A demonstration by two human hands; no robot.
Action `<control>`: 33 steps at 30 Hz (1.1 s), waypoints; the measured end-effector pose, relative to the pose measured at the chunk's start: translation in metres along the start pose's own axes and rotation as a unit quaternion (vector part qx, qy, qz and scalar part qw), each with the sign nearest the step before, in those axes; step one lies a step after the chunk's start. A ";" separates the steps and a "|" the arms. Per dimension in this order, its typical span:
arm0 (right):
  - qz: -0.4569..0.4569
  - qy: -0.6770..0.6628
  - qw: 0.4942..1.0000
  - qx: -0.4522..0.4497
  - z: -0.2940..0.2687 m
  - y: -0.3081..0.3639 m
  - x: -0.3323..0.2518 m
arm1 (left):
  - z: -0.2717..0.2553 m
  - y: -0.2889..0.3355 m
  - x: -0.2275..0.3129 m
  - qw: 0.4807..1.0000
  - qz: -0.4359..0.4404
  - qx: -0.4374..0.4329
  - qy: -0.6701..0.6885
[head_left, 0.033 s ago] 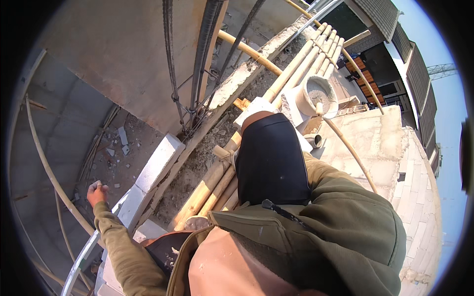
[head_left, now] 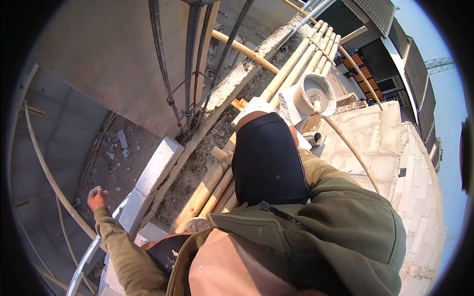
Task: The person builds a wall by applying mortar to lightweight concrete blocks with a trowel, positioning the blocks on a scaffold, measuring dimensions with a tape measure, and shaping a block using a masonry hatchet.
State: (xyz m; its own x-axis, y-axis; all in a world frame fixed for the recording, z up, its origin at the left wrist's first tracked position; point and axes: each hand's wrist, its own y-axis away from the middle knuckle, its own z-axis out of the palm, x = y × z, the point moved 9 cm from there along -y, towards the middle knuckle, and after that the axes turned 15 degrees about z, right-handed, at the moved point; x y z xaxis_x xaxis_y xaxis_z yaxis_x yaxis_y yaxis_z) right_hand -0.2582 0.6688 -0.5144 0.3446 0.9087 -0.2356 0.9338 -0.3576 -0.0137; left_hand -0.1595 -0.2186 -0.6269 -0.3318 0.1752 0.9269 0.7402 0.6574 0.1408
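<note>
A broad concrete wall panel (head_left: 108, 59) takes up the upper left, and a pale block wall (head_left: 417, 197) bends down the right side beyond a rough concrete surface (head_left: 368, 133). Tiled roofs (head_left: 410, 64) stand at the upper right, against the sky. The person's olive jacket (head_left: 340, 222) spreads over the lower middle, with the black shorts (head_left: 266, 158) covering a bent leg above it.

Bamboo poles (head_left: 296, 64), lashed side by side, run from the upper right down past the leg toward the lower middle. Beside them lies a rough concrete beam (head_left: 247, 74); tall steel reinforcing bars (head_left: 191, 54) stand along its far side, next to the panel. A row of white blocks (head_left: 148, 177) slants from the foot of these bars toward the left forearm, and a shiny metal rail (head_left: 88, 259) curves up from the lower edge to that row.

A round tub (head_left: 299, 97) with grey mortar (head_left: 320, 93) in it sits beyond the knee. Just short of it is a white block (head_left: 256, 106), partly hidden by the knee, and a short pipe (head_left: 316, 139) shows its open end nearby.

The left hand (head_left: 98, 198) is out to the left of the white row, near the rail, its fingers curled in — too small to tell whether they pinch anything. The right hand (head_left: 295, 136) shows only as a strip of skin beside the shorts, near the pipe — its grip cannot be told. Smallest are pale fragments (head_left: 123, 139), scattered on the ground at left.
</note>
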 end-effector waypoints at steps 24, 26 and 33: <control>0.359 0.197 0.910 -0.061 -0.148 -0.142 0.153 | 0.025 0.024 0.038 0.994 0.004 -0.075 -0.084; 0.338 0.215 0.915 -0.038 -0.180 -0.128 0.164 | 0.043 0.028 0.033 0.989 -0.002 -0.098 -0.114; 0.151 -0.064 0.986 -0.004 -0.181 -0.102 0.093 | 0.016 0.020 0.039 0.991 -0.004 -0.099 -0.087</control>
State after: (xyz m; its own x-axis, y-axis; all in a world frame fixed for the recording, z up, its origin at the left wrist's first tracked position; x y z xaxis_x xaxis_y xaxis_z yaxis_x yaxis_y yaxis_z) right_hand -0.3042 0.8285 -0.3592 0.5923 0.7264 -0.3487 0.7917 -0.6052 0.0840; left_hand -0.1667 -0.1866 -0.5939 -0.4219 0.3049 0.8539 0.8311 0.5063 0.2298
